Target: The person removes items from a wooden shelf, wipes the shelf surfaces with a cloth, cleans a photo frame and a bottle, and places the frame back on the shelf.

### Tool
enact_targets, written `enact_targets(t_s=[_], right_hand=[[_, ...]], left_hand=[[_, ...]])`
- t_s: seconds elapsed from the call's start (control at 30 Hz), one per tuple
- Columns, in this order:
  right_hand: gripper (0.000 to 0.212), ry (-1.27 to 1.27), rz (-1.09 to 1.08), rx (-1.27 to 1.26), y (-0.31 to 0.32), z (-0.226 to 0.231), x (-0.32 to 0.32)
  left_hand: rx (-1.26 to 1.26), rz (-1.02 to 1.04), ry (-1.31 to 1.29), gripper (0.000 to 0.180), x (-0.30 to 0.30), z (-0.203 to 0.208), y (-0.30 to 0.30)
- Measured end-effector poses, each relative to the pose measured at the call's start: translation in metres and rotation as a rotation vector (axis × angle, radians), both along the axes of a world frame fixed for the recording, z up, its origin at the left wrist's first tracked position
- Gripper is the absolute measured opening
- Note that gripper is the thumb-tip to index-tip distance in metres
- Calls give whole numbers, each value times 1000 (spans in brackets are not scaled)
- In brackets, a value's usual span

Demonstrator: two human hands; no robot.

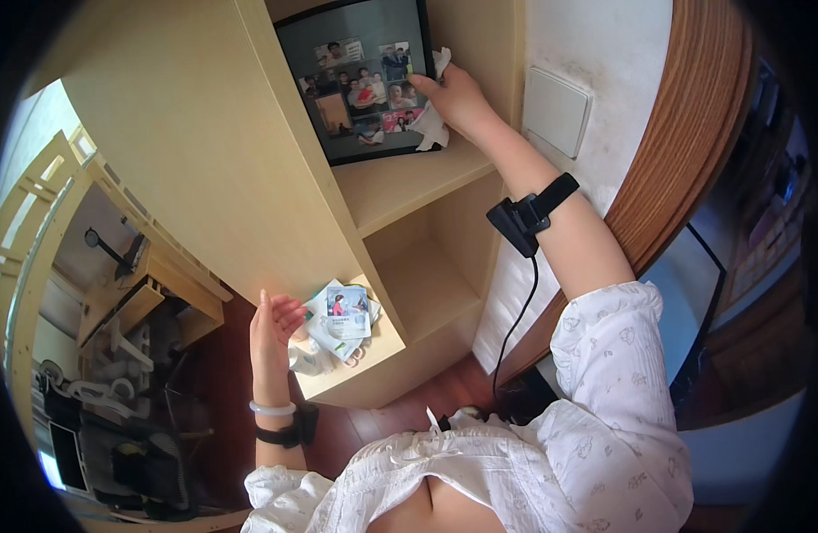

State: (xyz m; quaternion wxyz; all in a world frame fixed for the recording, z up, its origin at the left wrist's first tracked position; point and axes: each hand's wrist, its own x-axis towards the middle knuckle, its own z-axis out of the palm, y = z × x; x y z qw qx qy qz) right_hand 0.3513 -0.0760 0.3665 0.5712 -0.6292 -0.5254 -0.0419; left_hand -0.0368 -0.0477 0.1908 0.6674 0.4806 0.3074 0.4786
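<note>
A black-edged photo frame (360,89) with several photos behind its glass leans inside the upper shelf compartment. My right hand (458,98) is closed at the frame's right edge, holding a crumpled white tissue (433,130) against it. My thumb lies over the front of the frame, while the other fingers are partly hidden. Lower left, my left hand (271,333) is open with its thumb up and holds nothing. It is beside a small pile of booklets or packets (347,313) on a low wooden ledge. A white roll-shaped thing (308,359) sits next to the pile.
The tall wooden shelf unit (195,115) has a lower compartment (426,275) under the frame. On the right are a white wall plate (557,113) and a brown wooden door trim (684,133). A desk (129,302) and a dark chair (129,444) stand at left.
</note>
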Motion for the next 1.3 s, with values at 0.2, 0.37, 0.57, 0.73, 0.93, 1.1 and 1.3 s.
enact_targets(t_s=[0.2, 0.37, 0.57, 0.73, 0.93, 1.1, 1.3], right_hand=[[47, 38, 102, -24, -11, -2, -6], [38, 250, 119, -130, -2, -13, 0], [43, 194, 19, -130, 12, -14, 11], [39, 276, 49, -178, 7, -8, 4], [36, 116, -151, -8, 3, -19, 3], [37, -186, -89, 134, -30, -32, -81], [33, -613, 200, -389, 17, -43, -98]], left_hand=[[5, -1, 12, 37, -13, 0, -5], [-11, -25, -1, 33, -16, -6, -5], [-7, 4, 5, 35, -23, -8, -8], [-8, 25, 24, 37, -36, -12, -8], [-8, 13, 9, 37, -37, -13, -10], [-37, 26, 22, 37, -38, -21, -13], [-83, 11, 17, 33, -29, -25, -10]])
